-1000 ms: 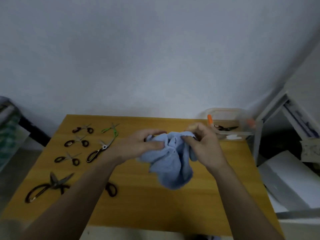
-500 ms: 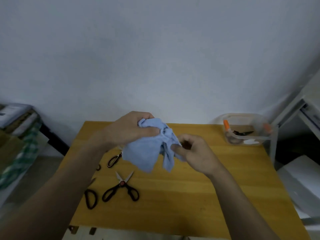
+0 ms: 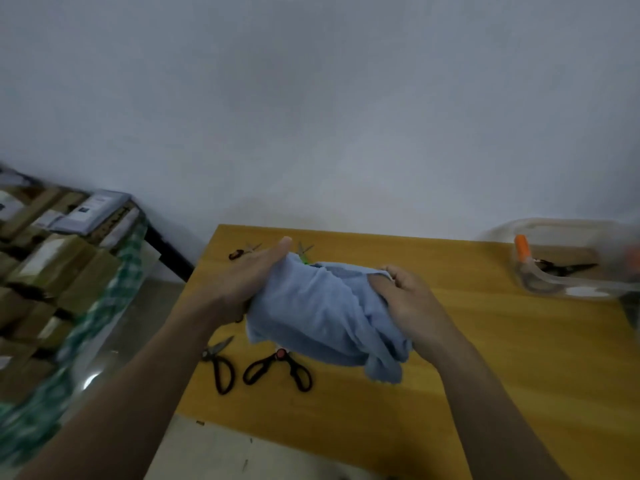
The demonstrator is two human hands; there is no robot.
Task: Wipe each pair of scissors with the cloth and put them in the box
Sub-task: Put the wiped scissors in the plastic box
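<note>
From my remote feed, the blue cloth (image 3: 322, 317) hides whatever my hands (image 3: 405, 299) hold inside it and covers most of the green scissors (image 3: 304, 253). The clear box (image 3: 568, 271) runs off the right edge, smeared by blur; boxes (image 3: 52, 271) at left are blurred too.

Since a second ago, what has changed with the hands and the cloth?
Both hands, left and right, kept their grip on the blue cloth but spread it wider between them. The view swung left, so the box now sits at the right edge. The scissors in the box lie unmoved.
</note>
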